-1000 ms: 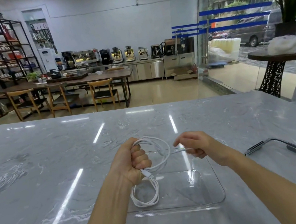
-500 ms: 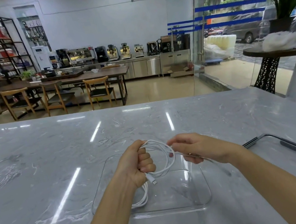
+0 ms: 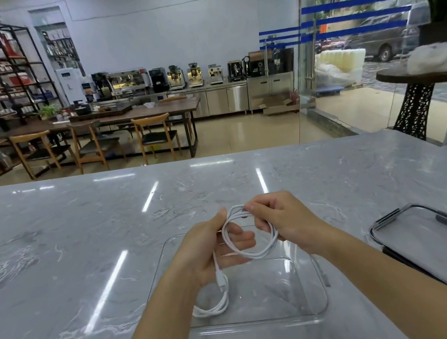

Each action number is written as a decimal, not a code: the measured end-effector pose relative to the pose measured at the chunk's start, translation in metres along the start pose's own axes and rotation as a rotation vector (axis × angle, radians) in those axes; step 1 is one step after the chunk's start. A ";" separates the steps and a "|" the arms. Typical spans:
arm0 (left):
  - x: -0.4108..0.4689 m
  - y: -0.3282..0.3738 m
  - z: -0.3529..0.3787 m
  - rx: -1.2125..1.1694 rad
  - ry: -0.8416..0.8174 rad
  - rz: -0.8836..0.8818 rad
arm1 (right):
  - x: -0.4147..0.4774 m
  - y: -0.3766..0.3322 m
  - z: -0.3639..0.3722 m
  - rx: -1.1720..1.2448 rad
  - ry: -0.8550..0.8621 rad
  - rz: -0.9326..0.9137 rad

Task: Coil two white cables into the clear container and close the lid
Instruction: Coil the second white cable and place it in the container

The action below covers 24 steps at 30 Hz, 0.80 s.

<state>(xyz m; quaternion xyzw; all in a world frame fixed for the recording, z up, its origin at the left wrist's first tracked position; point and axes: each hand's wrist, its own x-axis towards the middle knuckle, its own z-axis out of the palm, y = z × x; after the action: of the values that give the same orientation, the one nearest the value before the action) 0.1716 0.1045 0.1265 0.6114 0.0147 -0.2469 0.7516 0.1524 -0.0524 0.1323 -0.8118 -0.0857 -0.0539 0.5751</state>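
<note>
White cable [image 3: 255, 256], looped above the clear container [image 3: 269, 293]: our left hand [image 3: 213, 246] grips the coil, our right hand [image 3: 285, 221] pinches its far edge. We judge it light, limp and springy; hold where loops cross, lest they unwind.

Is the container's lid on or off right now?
Off. The lid lies on the counter to the right of the clear container, apart from it.
</note>
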 end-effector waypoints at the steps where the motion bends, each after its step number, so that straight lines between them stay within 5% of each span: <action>1: -0.003 0.002 -0.003 0.124 0.023 0.024 | 0.000 0.001 -0.002 -0.036 0.000 -0.018; 5: -0.006 0.010 -0.014 0.343 0.055 0.009 | 0.002 0.008 -0.009 -0.131 0.022 -0.046; 11: -0.002 -0.005 -0.027 -0.090 -0.181 -0.160 | 0.003 0.010 -0.008 -0.171 0.023 -0.050; 18: 0.001 -0.018 -0.009 -0.419 -0.231 0.085 | 0.002 0.008 -0.010 0.071 -0.018 0.024; 24: -0.001 -0.014 0.010 -0.176 -0.029 0.298 | -0.001 0.009 -0.010 0.117 -0.014 0.034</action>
<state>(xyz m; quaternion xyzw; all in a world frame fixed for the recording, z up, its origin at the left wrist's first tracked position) 0.1621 0.0941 0.1162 0.5352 -0.0656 -0.1393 0.8306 0.1533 -0.0651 0.1268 -0.7785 -0.0788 -0.0334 0.6218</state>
